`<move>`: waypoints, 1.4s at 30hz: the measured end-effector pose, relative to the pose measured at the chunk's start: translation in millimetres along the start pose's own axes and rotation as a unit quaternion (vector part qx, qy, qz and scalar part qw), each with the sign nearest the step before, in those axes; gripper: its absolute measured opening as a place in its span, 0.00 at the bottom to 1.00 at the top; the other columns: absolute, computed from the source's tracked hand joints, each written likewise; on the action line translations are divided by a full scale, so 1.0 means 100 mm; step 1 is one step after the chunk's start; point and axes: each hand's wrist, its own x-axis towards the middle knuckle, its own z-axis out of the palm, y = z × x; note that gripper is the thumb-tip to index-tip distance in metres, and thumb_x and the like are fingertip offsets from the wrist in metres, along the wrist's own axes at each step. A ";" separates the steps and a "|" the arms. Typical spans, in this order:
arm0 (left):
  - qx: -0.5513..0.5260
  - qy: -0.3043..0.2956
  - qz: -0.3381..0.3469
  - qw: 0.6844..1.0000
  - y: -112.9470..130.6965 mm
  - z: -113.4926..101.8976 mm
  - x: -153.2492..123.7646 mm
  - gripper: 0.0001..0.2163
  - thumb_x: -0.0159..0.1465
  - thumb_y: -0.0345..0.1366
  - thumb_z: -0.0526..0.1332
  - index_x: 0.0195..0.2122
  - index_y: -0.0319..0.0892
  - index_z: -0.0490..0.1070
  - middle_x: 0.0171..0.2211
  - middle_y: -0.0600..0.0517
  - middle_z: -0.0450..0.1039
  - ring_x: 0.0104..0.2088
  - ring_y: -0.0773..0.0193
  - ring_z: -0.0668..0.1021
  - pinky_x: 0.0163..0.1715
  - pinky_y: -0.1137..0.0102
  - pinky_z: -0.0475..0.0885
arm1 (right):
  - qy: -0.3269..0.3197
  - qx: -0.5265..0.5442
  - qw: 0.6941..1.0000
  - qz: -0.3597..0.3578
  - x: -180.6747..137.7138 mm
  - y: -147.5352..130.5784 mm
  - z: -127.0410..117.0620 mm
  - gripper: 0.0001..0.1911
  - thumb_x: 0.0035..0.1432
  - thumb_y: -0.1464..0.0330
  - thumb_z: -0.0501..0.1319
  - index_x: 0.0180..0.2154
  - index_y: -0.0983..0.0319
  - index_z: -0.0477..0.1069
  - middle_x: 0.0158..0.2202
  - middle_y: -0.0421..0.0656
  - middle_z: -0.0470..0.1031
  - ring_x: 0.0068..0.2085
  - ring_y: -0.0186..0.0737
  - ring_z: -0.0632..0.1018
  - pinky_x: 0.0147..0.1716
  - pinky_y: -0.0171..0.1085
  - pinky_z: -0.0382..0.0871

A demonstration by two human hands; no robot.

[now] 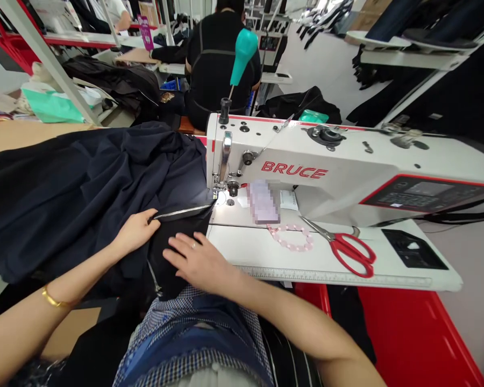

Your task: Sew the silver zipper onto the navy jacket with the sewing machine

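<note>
At machine (306, 153) | left fingers (150, 213) pinch zipper (187, 210) | right fingers (180, 245) spread on fabric (167, 282) | red bin (447, 333): dark cloth (347, 317)

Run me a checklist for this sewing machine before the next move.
1. Left hand on the zipper: ok, pinching the end away from the presser foot.
2. Right hand clear of the presser foot: ok, resting on the black fabric.
3. Presser foot lowered: cannot tell, too small.
4. Red-handled scissors clear of the fabric: ok, lying apart from it.
5. Machine bed free of loose items: not ok, scissors and a pink bead bracelet lie there.
</note>
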 end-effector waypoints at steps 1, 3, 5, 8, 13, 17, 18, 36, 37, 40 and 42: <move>0.000 0.014 -0.009 1.000 -0.02 0.01 0.03 0.11 0.56 0.37 0.47 0.32 0.42 0.67 0.26 0.55 0.72 0.27 0.64 0.74 0.27 0.74 0.66 | -0.024 -0.029 0.999 0.002 0.09 0.09 -0.04 0.22 0.54 0.60 0.61 0.48 0.64 0.63 0.49 0.49 0.69 0.51 0.46 0.68 0.48 0.46 0.59; 0.012 0.034 -0.023 0.999 -0.03 0.04 0.07 0.12 0.56 0.38 0.47 0.33 0.42 0.67 0.22 0.55 0.70 0.24 0.63 0.73 0.26 0.73 0.64 | -0.098 -0.059 0.993 0.010 0.24 0.20 -0.06 0.25 0.48 0.53 0.64 0.40 0.66 0.66 0.37 0.48 0.74 0.40 0.46 0.74 0.45 0.47 0.60; 0.035 0.062 -0.034 0.997 -0.03 0.08 0.10 0.13 0.57 0.39 0.47 0.36 0.42 0.67 0.20 0.54 0.68 0.23 0.62 0.72 0.24 0.73 0.62 | -0.175 -0.058 0.983 0.000 0.30 0.21 -0.05 0.23 0.47 0.53 0.64 0.34 0.66 0.67 0.27 0.44 0.74 0.31 0.43 0.75 0.40 0.46 0.61; 0.061 0.102 -0.037 0.992 -0.08 0.11 0.17 0.15 0.58 0.40 0.47 0.40 0.42 0.68 0.18 0.54 0.67 0.22 0.62 0.72 0.25 0.72 0.61 | -0.184 -0.026 0.981 -0.064 0.23 0.10 -0.06 0.06 0.54 0.66 0.60 0.31 0.63 0.67 0.24 0.40 0.73 0.28 0.38 0.74 0.34 0.40 0.61; 0.050 0.109 -0.043 0.992 -0.20 0.05 0.37 0.15 0.56 0.40 0.49 0.38 0.40 0.69 0.19 0.53 0.68 0.21 0.63 0.71 0.25 0.73 0.61 | 0.070 0.045 0.993 -0.082 -0.31 -0.06 -0.02 0.08 0.59 0.74 0.50 0.30 0.61 0.66 0.33 0.39 0.74 0.36 0.34 0.72 0.41 0.38 0.61; 0.047 0.081 -0.033 0.995 -0.20 -0.06 0.50 0.14 0.56 0.40 0.49 0.36 0.41 0.70 0.20 0.54 0.70 0.21 0.64 0.71 0.24 0.73 0.62 | 0.154 0.065 0.983 0.078 -0.79 -0.15 0.25 0.07 0.58 0.74 0.52 0.30 0.62 0.66 0.40 0.40 0.74 0.43 0.36 0.70 0.47 0.40 0.60; 0.042 0.064 -0.028 0.997 -0.18 -0.10 0.50 0.14 0.56 0.40 0.49 0.36 0.41 0.70 0.20 0.55 0.70 0.21 0.64 0.71 0.23 0.74 0.62 | 0.151 0.067 0.982 0.091 -0.87 -0.16 0.29 0.06 0.59 0.71 0.54 0.29 0.62 0.66 0.39 0.40 0.74 0.43 0.37 0.71 0.48 0.41 0.60; 0.113 -0.034 0.376 0.919 0.70 0.28 -0.18 0.15 0.64 0.40 0.50 0.44 0.36 0.68 0.33 0.46 0.73 0.34 0.61 0.76 0.35 0.67 0.72 | 0.103 -0.042 0.982 0.152 -0.30 0.47 0.21 0.16 0.60 0.76 0.47 0.47 0.68 0.68 0.47 0.50 0.71 0.48 0.44 0.69 0.47 0.43 0.65; 0.118 -0.001 0.390 0.913 0.63 0.30 -0.05 0.15 0.64 0.39 0.49 0.44 0.35 0.68 0.37 0.44 0.73 0.39 0.60 0.75 0.40 0.65 0.71 | 0.105 -0.039 0.981 0.157 -0.32 0.47 0.22 0.17 0.60 0.76 0.46 0.47 0.69 0.67 0.48 0.50 0.70 0.49 0.44 0.69 0.47 0.42 0.65; 0.157 0.056 0.412 0.896 0.43 0.37 0.22 0.17 0.64 0.39 0.50 0.48 0.34 0.66 0.49 0.41 0.68 0.50 0.53 0.69 0.51 0.56 0.63 | 0.115 -0.032 0.978 0.173 -0.35 0.48 0.23 0.18 0.60 0.77 0.45 0.47 0.70 0.68 0.48 0.50 0.70 0.49 0.44 0.69 0.47 0.42 0.65; 0.184 0.062 0.393 0.899 0.36 0.43 0.26 0.18 0.64 0.39 0.50 0.51 0.34 0.64 0.52 0.41 0.66 0.53 0.51 0.66 0.52 0.52 0.59 | 0.124 -0.028 0.975 0.181 -0.36 0.48 0.23 0.18 0.60 0.77 0.45 0.46 0.70 0.68 0.47 0.50 0.71 0.49 0.44 0.69 0.47 0.42 0.65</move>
